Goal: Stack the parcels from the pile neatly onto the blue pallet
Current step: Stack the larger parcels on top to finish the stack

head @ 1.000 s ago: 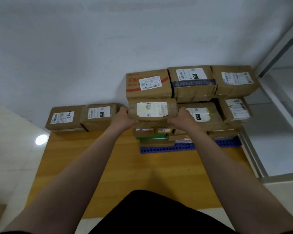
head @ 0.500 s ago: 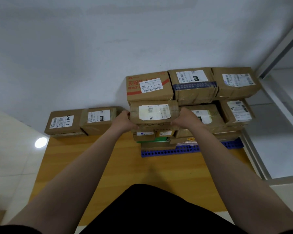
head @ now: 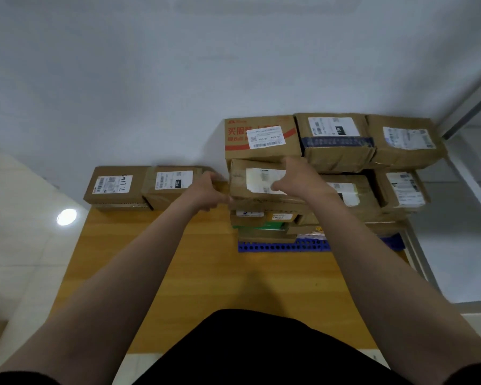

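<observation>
One white-labelled brown cardboard parcel (head: 240, 180) is gripped by the left hand (head: 206, 191) and pressed by the flat right hand (head: 296, 180); "102" is read on a neighbouring brown box (head: 174, 181).

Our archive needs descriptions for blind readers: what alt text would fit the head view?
A person's right hand rests on a parcel at the front left of the stack on a blue pallet, the left hand at its left end. Two more parcels sit to the left on the wooden table.
</observation>
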